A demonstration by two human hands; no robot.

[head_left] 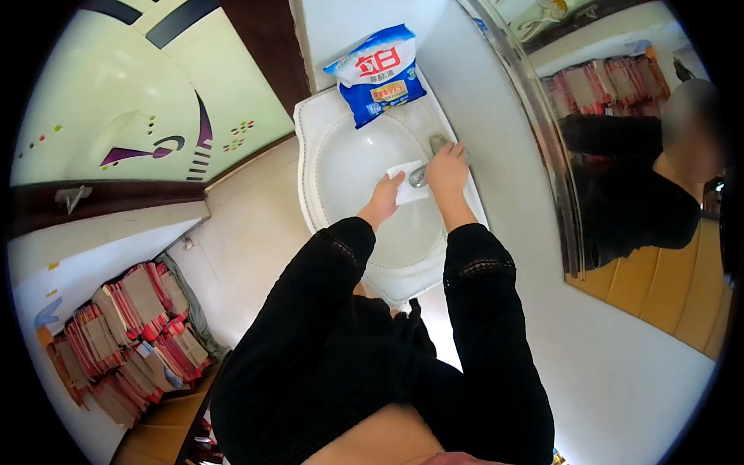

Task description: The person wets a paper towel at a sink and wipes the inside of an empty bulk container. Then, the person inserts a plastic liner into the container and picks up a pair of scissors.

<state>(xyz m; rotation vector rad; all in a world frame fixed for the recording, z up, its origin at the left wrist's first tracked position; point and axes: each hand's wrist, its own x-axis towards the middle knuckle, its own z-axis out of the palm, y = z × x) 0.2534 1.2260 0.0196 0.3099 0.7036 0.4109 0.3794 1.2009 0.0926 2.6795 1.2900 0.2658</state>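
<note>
A white washbasin [333, 128] fills the upper middle of the frame, its glossy oval bowl ringed by a fine dotted line and its outer rim scalloped. Pale, smooth wall runs down its right side. At the upper left stands a pale green, shiny panel [93, 85] with dark edging, purple curved shapes and small coloured dots. Packed bundles [136, 337] of red and tan flat pieces, with ragged, layered edges, fill the lower left. A mirror [620, 194] at the right, edged by a shiny metallic strip, reflects similar bundles, a person in black and a tan, panelled surface.

A crinkled, glossy blue-and-white plastic packet [378, 81] with red characters lies over the basin's upper end.

Over the middle of the bowl, the left hand [380, 200] is nearly closed, its thumb and fingers pinching a thin, flat white sheet [411, 190]. The sheet is matte and straight-edged, just below the rounded, silvery spout of the tap [418, 177]. The right hand [448, 172] is curled over the tap at the basin's right side, its fingers bent near the grey handle end.
</note>
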